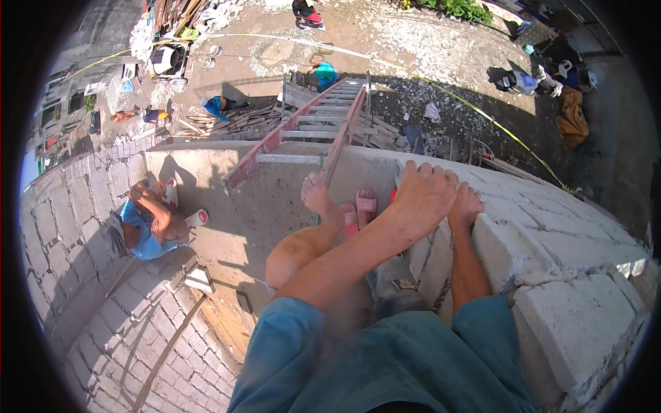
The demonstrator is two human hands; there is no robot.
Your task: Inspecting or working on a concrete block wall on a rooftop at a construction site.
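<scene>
My left hand (423, 196) reaches across to the right, fingers curled and knuckles up, beside the grey block wall (509, 199). Close against it is my right hand (466, 206), its fingers also bent inward. What either hand grips, if anything, is hidden beneath the fingers. A small red thing (394, 195) peeks out at the left hand's near side; its kind cannot be made out. Rough concrete blocks (575, 323) rise just right of my right forearm. Below my left forearm show a bare bent knee (296, 255) and pink sandals (366, 200).
A worn red ladder (337, 127) leans at the ledge's far edge. Another person in light blue (153, 237) crouches on the left. Far below, several people stand among timber (258, 127) and rubble, with yellow tape (482, 113) strung across. Boards (224, 323) lie lower left.
</scene>
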